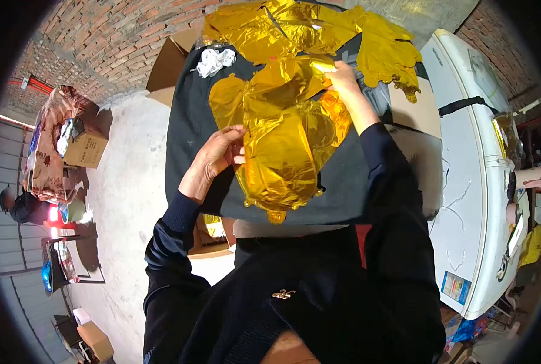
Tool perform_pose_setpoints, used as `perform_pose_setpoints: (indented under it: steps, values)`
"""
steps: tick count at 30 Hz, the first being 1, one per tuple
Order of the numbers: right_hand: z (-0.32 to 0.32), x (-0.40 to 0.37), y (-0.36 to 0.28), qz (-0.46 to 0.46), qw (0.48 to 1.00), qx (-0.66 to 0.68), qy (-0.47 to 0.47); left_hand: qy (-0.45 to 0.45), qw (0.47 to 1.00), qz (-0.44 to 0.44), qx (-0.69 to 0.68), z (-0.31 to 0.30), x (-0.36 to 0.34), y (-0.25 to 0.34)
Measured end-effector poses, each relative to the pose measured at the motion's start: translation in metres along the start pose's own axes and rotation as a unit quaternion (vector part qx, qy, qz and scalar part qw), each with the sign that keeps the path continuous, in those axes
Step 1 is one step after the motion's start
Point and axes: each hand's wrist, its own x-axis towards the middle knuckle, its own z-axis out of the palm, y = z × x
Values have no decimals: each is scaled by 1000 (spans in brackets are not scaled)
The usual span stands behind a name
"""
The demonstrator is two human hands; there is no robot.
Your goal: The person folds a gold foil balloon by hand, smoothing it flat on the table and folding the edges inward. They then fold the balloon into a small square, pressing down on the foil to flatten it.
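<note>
A flat gold foil balloon [279, 151], wrinkled and shiny, lies over the black cloth on the table in front of me. My left hand [217, 153] pinches its left edge between thumb and fingers. At the balloon's upper right, my right hand [342, 80] is closed on the foil, with the fingertips partly hidden. Small tabs stick out along the near end of the balloon. Beyond it, more flat gold foil balloons [325, 30] are spread over the far side of the table. A bunch of white string or ribbon [214, 62] rests at the far left of the cloth.
The black cloth [188, 133] covers the table. Cardboard boxes [167, 64] stand behind it and below its near edge. On the right is a long white freezer-like cabinet [464, 164] with a black strap. A brown box [85, 149] sits at the left, and another person [25, 205] is there.
</note>
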Motion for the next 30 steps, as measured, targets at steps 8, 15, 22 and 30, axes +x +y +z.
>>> perform_pose_setpoints:
  steps: [8,15,22,30]
  values:
    - [-1,17,19,-51,993,-100,21,18,993,67,94,-3,-10,-13]
    - [-20,-65,-10,-255,927,-258,96,25,993,74,94,-9,-9,-19]
    - [-49,-211,-21,-454,851,-263,-24,35,993,75,84,-6,-25,-17]
    - [-45,-340,-8,-396,854,-327,-87,28,989,113,89,2,-39,-23]
